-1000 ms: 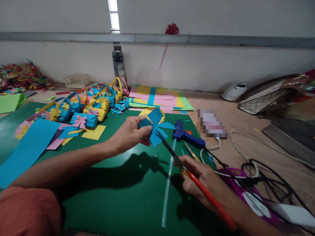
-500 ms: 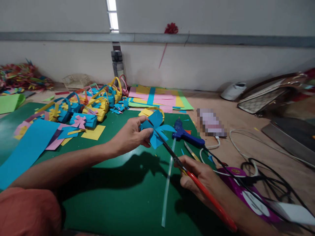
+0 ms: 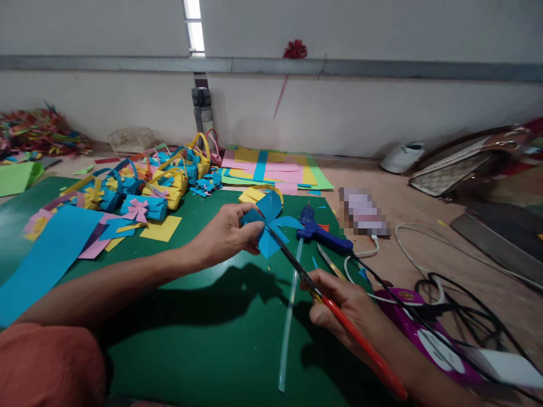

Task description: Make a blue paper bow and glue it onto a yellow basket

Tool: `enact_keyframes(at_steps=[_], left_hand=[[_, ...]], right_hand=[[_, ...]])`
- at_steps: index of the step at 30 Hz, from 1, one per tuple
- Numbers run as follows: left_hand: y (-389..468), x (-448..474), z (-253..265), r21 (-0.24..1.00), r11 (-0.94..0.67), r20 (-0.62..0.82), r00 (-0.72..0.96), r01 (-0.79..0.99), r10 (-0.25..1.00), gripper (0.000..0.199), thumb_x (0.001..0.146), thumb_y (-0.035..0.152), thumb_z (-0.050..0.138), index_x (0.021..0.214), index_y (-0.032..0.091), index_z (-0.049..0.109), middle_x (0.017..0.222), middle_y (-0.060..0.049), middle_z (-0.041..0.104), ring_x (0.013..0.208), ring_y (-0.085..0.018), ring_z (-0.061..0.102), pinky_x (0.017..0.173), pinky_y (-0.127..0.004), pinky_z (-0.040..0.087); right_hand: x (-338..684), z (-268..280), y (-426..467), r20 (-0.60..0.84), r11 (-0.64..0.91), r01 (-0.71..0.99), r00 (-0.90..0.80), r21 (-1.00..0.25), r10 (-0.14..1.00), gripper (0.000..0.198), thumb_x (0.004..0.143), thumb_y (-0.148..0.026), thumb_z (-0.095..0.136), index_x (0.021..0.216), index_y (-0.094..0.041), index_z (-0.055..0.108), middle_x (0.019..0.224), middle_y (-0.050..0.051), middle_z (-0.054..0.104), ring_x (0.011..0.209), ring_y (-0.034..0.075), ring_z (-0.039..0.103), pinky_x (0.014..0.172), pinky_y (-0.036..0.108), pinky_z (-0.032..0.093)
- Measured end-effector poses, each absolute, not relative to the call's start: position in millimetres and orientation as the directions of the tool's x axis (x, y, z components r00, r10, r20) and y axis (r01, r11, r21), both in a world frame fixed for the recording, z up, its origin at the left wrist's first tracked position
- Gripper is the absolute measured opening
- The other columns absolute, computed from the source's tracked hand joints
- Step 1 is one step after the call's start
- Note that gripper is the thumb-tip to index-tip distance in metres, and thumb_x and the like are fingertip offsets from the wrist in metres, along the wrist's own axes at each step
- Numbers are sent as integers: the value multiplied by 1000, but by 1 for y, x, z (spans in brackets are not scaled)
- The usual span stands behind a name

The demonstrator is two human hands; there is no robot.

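Flower (image 3: 272, 215) up front, blue paper, and I have it from afar through the head camera, held above the middle of the mat. Going big to small: pale wall (image 3: 360, 113) right across the back, grey beam (image 3: 148, 63) along it, a slim bright opening at upper left. Below runs a tan surface (image 3: 418, 206), and on that the green mat (image 3: 190, 339), hand shadows dark across it. Over right, a bag (image 3: 449, 169), its panel finely patterned, too small for me to pick out a mark. Nearer, a purple power strip (image 3: 409, 322) wears a white label (image 3: 436, 351) and a gold emblem (image 3: 406, 294); I can't read either. Blue sheet (image 3: 51, 260) at left, paper baskets (image 3: 173, 195) clustered behind it. Now the scissors (image 3: 352, 329), red-handled: my right hand (image 3: 339, 288) is wrapped around them, blades angled up and left among the petals, tips near the centre; whether they're biting paper, I can't tell. Glue gun (image 3: 324, 236) lies just right of the petals. And my left hand (image 3: 240, 229) pinches the flower's left side between thumb and fingers, petals fanning out beyond the fingertips.
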State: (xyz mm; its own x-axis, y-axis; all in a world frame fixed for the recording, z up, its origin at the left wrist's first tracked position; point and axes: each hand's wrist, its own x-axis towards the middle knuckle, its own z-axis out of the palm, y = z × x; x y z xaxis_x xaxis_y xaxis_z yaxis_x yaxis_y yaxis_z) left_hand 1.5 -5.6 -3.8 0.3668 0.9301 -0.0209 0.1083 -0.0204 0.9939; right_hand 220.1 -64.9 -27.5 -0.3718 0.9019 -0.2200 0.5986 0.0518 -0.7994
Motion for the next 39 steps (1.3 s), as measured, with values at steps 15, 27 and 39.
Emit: enact_keyframes(at_steps=[15, 27, 39], left_hand=[[-6, 2, -2, 995, -14, -26, 375, 103, 927, 6, 79, 12, 49, 77, 14, 54, 61, 2, 61, 55, -8, 60, 55, -19, 54], [-2, 2, -6, 997, -30, 4, 342, 71, 940, 4, 79, 12, 51, 76, 15, 52, 58, 5, 60, 51, -7, 60, 52, -18, 55], [3, -4, -2, 985, -162, 151, 177, 52, 973, 5, 77, 16, 55, 73, 15, 51, 55, 5, 55, 50, -9, 59, 52, -22, 55]], right_hand=[[220, -29, -66, -266, 5, 621, -343, -784, 901, 9, 73, -30, 53, 78, -23, 51, 60, -6, 40, 51, 11, 34, 47, 24, 26], [226, -31, -67, -397, -156, 499, -424, -852, 814, 33, 68, -34, 65, 95, -24, 50, 64, -6, 48, 47, 8, 36, 42, 22, 27], [232, -22, -83, -153, 87, 813, -212, -576, 965, 34, 69, -35, 64, 101, -23, 57, 70, -1, 64, 62, 18, 59, 54, 27, 41]])
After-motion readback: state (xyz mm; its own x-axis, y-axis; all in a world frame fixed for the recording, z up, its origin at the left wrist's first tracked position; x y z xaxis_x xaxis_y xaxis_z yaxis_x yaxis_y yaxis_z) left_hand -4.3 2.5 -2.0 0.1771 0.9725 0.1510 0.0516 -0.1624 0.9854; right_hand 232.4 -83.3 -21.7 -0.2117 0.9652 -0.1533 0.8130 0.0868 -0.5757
